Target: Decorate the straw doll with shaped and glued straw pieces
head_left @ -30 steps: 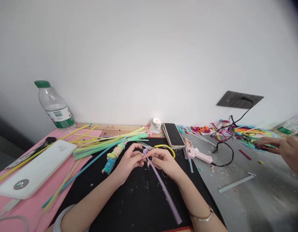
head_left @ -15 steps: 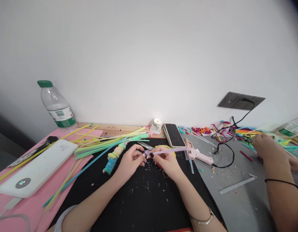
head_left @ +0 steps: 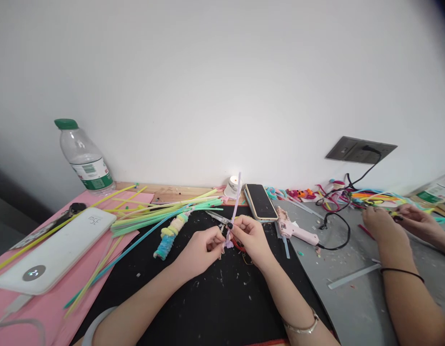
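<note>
A lilac pipe cleaner (head_left: pixel 237 199) stands nearly upright between my hands, its lower end bunched into a small curled lump. My left hand (head_left: pixel 207 246) pinches that lump from the left with thumb and forefinger. From the other side, my right hand (head_left: pixel 248 236) grips the stem just above it, fingers closed. Just behind my fingers lie scissors (head_left: pixel 218 217), their blades pointing up and left, the handles partly covered by my right hand. Left of my hands, a coiled yellow and blue pipe-cleaner piece (head_left: pixel 170 236) rests on the black mat (head_left: pixel 208 307).
Bundled green and yellow pipe cleaners (head_left: pixel 150 218) lie at the left, near a white power bank (head_left: pixel 56 250) and a bottle (head_left: pixel 85 156). A phone (head_left: pixel 261 202) and a pink glue gun (head_left: pixel 296 231) with a black cord sit right. Another person's hands (head_left: pixel 383 223) work at far right.
The lilac pipe cleaner has swung from pointing right to pointing up. My left hand has moved slightly right and down. The other person's hands have shifted left.
</note>
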Demonstrator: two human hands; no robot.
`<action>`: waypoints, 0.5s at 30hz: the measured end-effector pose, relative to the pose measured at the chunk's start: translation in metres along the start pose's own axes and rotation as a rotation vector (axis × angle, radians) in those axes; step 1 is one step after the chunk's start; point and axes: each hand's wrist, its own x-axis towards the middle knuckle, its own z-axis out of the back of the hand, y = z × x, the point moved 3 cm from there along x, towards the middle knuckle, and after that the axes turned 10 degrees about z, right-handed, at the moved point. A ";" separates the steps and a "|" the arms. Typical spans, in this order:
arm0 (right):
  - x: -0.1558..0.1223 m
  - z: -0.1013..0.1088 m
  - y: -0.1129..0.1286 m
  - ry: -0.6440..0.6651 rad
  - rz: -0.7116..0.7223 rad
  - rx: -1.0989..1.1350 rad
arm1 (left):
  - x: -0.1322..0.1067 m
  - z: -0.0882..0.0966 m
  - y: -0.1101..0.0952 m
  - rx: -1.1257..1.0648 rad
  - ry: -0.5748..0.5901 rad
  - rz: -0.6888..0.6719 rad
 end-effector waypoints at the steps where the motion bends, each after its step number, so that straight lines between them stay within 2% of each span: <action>1: 0.000 0.000 0.000 -0.006 -0.004 -0.005 | 0.001 0.000 0.000 -0.025 -0.003 0.023; 4: 0.004 0.008 0.004 -0.033 0.009 -0.047 | 0.004 0.003 0.004 -0.172 -0.048 0.152; 6: 0.008 0.023 0.011 -0.079 0.057 -0.129 | 0.006 0.007 0.006 -0.267 -0.091 0.235; 8: 0.011 0.048 0.021 -0.179 0.133 -0.323 | 0.007 0.010 0.006 -0.357 -0.125 0.286; 10: 0.010 0.082 0.031 -0.325 0.172 -0.582 | 0.007 0.014 0.006 -0.442 -0.148 0.313; 12: 0.005 0.118 0.034 -0.418 0.078 -0.791 | 0.007 0.016 0.007 -0.501 -0.157 0.326; 15: -0.009 0.162 0.028 -0.433 -0.187 -1.072 | 0.007 0.017 0.011 -0.548 -0.170 0.331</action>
